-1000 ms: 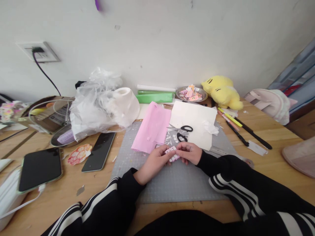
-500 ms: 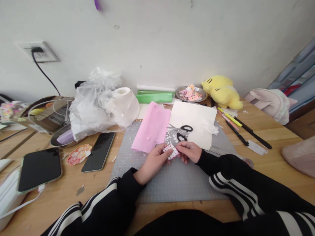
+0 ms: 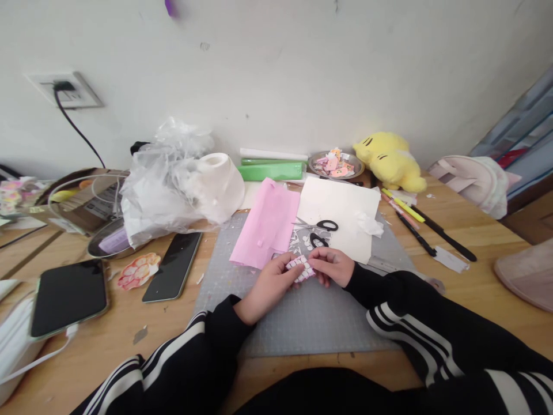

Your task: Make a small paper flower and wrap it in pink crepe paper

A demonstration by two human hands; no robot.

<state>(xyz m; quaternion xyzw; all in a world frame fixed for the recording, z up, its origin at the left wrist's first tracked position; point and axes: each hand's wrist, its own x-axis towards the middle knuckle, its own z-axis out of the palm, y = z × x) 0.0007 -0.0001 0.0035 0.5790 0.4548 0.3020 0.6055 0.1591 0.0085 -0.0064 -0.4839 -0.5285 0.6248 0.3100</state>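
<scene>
From my remote seat I read the pale-brown tabletop [image 3: 181, 340] as smooth wood and the grey gridded mat [image 3: 319, 325] as matt plastic, while the small pink-and-white patterned piece [image 3: 306, 270] looks like paper or card, its finish too small to judge. I see matt, creased paper in the flat pink sheet [image 3: 270, 222], glossy crinkled plastic in the translucent whitish bag [image 3: 149, 199], shiny metal in the round silver dish [image 3: 313, 168], and fuzzy cloth on the yellow plush toy [image 3: 391, 157].

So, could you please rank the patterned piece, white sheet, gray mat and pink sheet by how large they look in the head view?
1. Gray mat
2. White sheet
3. Pink sheet
4. Patterned piece, partly hidden by the left hand
</scene>
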